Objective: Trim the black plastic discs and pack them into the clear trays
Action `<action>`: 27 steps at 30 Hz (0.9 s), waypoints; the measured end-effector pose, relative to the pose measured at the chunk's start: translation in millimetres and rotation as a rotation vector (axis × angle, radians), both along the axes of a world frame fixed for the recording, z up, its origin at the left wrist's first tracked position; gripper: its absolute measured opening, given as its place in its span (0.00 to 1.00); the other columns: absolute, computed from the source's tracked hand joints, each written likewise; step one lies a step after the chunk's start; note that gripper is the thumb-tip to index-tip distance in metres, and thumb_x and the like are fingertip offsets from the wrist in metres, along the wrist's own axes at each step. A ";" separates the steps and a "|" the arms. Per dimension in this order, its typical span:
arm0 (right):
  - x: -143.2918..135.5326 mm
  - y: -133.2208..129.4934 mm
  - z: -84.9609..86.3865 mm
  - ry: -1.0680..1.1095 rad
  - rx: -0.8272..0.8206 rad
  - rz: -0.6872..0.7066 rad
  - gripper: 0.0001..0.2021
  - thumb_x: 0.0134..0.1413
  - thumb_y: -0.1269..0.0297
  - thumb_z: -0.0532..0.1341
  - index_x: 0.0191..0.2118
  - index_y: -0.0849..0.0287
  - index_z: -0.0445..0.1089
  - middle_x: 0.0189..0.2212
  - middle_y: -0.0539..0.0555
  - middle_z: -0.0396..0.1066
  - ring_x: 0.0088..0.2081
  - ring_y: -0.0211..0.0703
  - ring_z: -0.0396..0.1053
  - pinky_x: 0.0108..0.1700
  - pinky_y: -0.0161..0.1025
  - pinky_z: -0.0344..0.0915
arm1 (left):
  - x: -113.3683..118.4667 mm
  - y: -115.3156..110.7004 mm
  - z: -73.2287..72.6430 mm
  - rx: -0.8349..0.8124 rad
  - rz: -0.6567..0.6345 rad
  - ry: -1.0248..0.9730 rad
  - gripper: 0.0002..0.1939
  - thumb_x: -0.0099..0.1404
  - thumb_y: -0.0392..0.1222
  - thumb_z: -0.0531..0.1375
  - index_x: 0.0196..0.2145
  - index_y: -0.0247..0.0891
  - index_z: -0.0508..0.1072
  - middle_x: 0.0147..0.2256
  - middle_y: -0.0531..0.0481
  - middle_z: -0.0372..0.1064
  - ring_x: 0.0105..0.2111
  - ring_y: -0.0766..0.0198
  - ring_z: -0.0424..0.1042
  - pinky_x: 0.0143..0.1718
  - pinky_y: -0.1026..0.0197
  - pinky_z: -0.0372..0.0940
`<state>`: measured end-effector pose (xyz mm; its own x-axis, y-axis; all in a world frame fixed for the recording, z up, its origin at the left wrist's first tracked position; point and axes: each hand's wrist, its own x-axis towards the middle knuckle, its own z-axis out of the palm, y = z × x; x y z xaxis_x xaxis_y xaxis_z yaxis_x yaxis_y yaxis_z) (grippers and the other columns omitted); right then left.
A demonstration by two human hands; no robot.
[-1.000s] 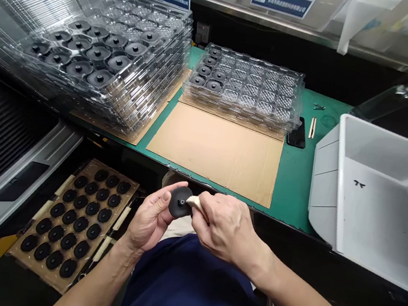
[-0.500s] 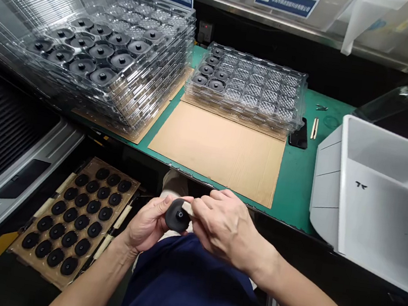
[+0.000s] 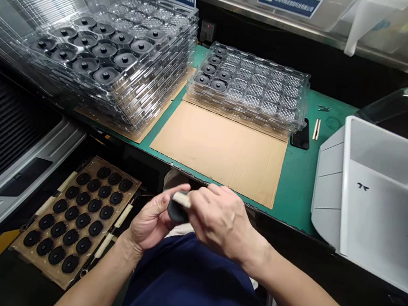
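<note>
My left hand (image 3: 151, 219) is closed on a round black plastic cap (image 3: 176, 214), held by its edge in front of my lap. My right hand (image 3: 219, 216) grips a pale, blunt-ended stick (image 3: 181, 200), which lies across the upper part of the cap. The fingers and the stick cover much of the cap, and its centre post is hidden. On the bench, a clear plastic tray (image 3: 255, 91) carries several similar black caps in its left pockets.
Tall stacked clear trays (image 3: 131, 96) with black caps stand at the left. Below is a brown tray (image 3: 48, 224) of black caps. Cardboard (image 3: 220, 148) lies in front of me. A phone (image 3: 301, 134), pale sticks (image 3: 316, 129) and a white bin (image 3: 328, 177) are at the right.
The cap has tilted and its centre post has gone from sight. The stick has swung across the cap's face and shows more. My left thumb has shifted along the rim.
</note>
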<state>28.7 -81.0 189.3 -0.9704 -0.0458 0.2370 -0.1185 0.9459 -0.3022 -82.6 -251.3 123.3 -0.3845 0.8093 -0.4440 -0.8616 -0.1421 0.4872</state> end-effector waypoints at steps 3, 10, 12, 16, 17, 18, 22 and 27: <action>2.2 -7.8 -4.6 -0.082 -0.270 -0.187 0.12 0.70 0.65 0.54 0.31 0.55 0.58 0.22 0.46 0.58 0.23 0.40 0.54 0.29 0.41 0.48 | -2.7 5.3 6.3 0.009 0.146 0.165 0.28 0.56 0.42 0.78 0.54 0.46 0.81 0.50 0.48 0.81 0.50 0.61 0.78 0.55 0.64 0.71; -2.2 -19.1 10.7 -0.009 -0.530 -0.212 0.13 0.68 0.65 0.52 0.30 0.53 0.50 0.22 0.45 0.54 0.23 0.37 0.50 0.28 0.39 0.46 | 8.5 17.3 23.0 -0.034 0.269 0.421 0.28 0.48 0.37 0.81 0.48 0.48 0.85 0.48 0.50 0.80 0.45 0.61 0.79 0.49 0.65 0.74; -0.2 -16.6 13.8 -0.021 -0.476 -0.170 0.11 0.68 0.66 0.52 0.31 0.54 0.53 0.23 0.45 0.54 0.23 0.37 0.51 0.29 0.40 0.46 | 7.8 17.1 27.6 -0.035 0.306 0.460 0.29 0.48 0.37 0.81 0.48 0.48 0.85 0.48 0.50 0.80 0.47 0.60 0.78 0.50 0.65 0.73; 4.1 -5.3 7.2 -0.075 -0.278 -0.183 0.09 0.69 0.65 0.53 0.34 0.56 0.61 0.23 0.46 0.60 0.24 0.39 0.55 0.30 0.41 0.46 | 1.9 9.3 25.9 -0.030 0.285 0.430 0.30 0.48 0.36 0.81 0.49 0.48 0.84 0.49 0.50 0.81 0.50 0.61 0.78 0.53 0.66 0.72; 3.5 0.0 1.9 -0.076 -0.210 -0.212 0.10 0.70 0.65 0.53 0.34 0.56 0.63 0.23 0.47 0.62 0.24 0.39 0.57 0.30 0.41 0.45 | 1.0 6.8 23.8 -0.035 0.261 0.397 0.30 0.48 0.37 0.81 0.50 0.48 0.84 0.50 0.50 0.81 0.50 0.61 0.78 0.53 0.66 0.72; 2.4 7.0 -5.1 -0.070 -0.146 -0.248 0.10 0.71 0.64 0.54 0.35 0.56 0.65 0.24 0.49 0.65 0.25 0.40 0.59 0.30 0.41 0.46 | 0.5 4.3 21.7 -0.036 0.233 0.358 0.31 0.49 0.38 0.81 0.51 0.48 0.83 0.51 0.50 0.81 0.50 0.61 0.78 0.52 0.67 0.72; 0.8 54.4 -48.8 -0.024 0.047 -0.506 0.11 0.73 0.64 0.54 0.43 0.58 0.74 0.32 0.56 0.74 0.35 0.47 0.68 0.33 0.40 0.53 | 1.1 -1.7 16.7 0.003 0.152 0.241 0.32 0.52 0.44 0.79 0.55 0.50 0.81 0.54 0.50 0.80 0.55 0.58 0.77 0.56 0.65 0.72; 24.4 105.9 -95.2 -0.188 0.079 -0.699 0.25 0.61 0.79 0.55 0.60 0.58 0.74 0.59 0.65 0.70 0.57 0.60 0.66 0.50 0.49 0.64 | 0.7 -1.1 14.6 0.016 0.147 0.248 0.31 0.56 0.46 0.77 0.57 0.52 0.79 0.58 0.50 0.78 0.59 0.55 0.75 0.57 0.63 0.72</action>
